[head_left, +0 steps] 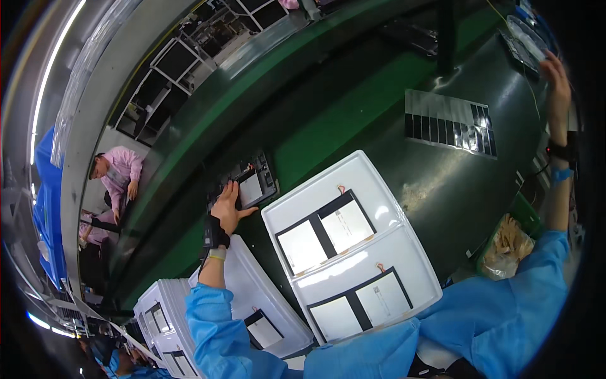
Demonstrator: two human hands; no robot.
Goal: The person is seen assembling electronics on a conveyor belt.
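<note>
My left hand [228,207] rests with fingers and thumb spread on the near edge of a black device chassis [268,174]. A flat white-faced panel [250,187] sits inside that chassis, partly behind my fingers. Far to the right, my right hand [557,85] is raised with its fingers stretched out and nothing visible in it. Closest to it are a clear plastic-looking roll [525,35] and a dark flat device [519,54]. Between my arms stands a white tray [353,165] holding several flat battery packs [343,224] with white faces, black borders and small orange leads.
More white trays [237,252] with similar packs stand left. A clear sheet of black strips [449,123] lies on the dark green bench [467,196]. A green bin [529,211] at right holds tan gloves [507,237]. A person in pink [120,167] works beyond the line.
</note>
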